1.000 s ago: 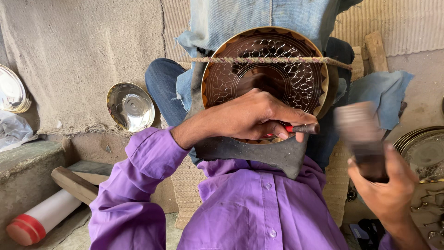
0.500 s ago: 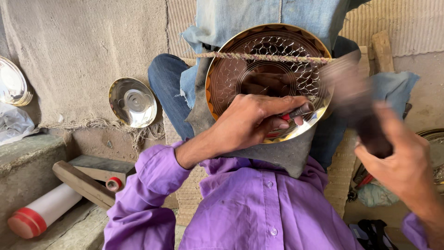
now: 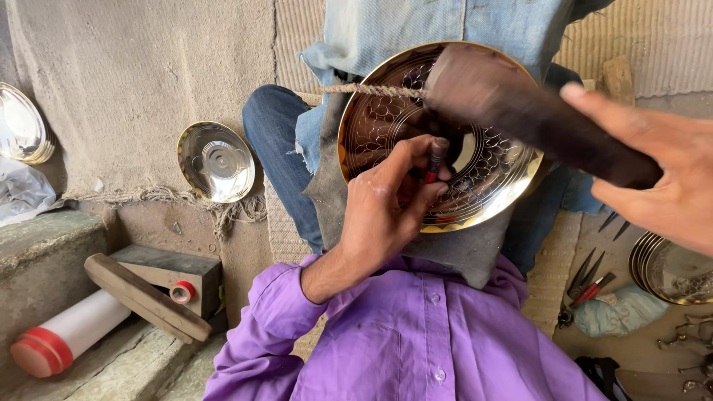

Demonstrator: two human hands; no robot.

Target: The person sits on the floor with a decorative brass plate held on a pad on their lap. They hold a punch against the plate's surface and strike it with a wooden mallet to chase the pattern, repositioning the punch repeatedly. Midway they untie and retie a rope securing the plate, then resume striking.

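A round brass plate (image 3: 483,186) with an engraved scale pattern rests tilted against my knees, tied with a rope (image 3: 371,89) and backed by grey cloth (image 3: 460,252). My left hand (image 3: 386,208) pinches a small chisel (image 3: 433,160) with a red band, its tip set on the plate's face. My right hand (image 3: 653,171) grips a dark wooden mallet (image 3: 520,104), blurred with motion, its head over the upper part of the plate just above the chisel.
A small steel dish (image 3: 215,160) leans on the wall at left, another (image 3: 22,126) at the far left. A white tube with red caps (image 3: 67,334) and a wooden bar (image 3: 145,297) lie lower left. Stacked plates (image 3: 668,271) and pliers (image 3: 583,286) lie at right.
My right hand has swung the mallet from low on the right up and over to the plate, above the chisel. The left hand stays on the chisel. The view has moved closer.
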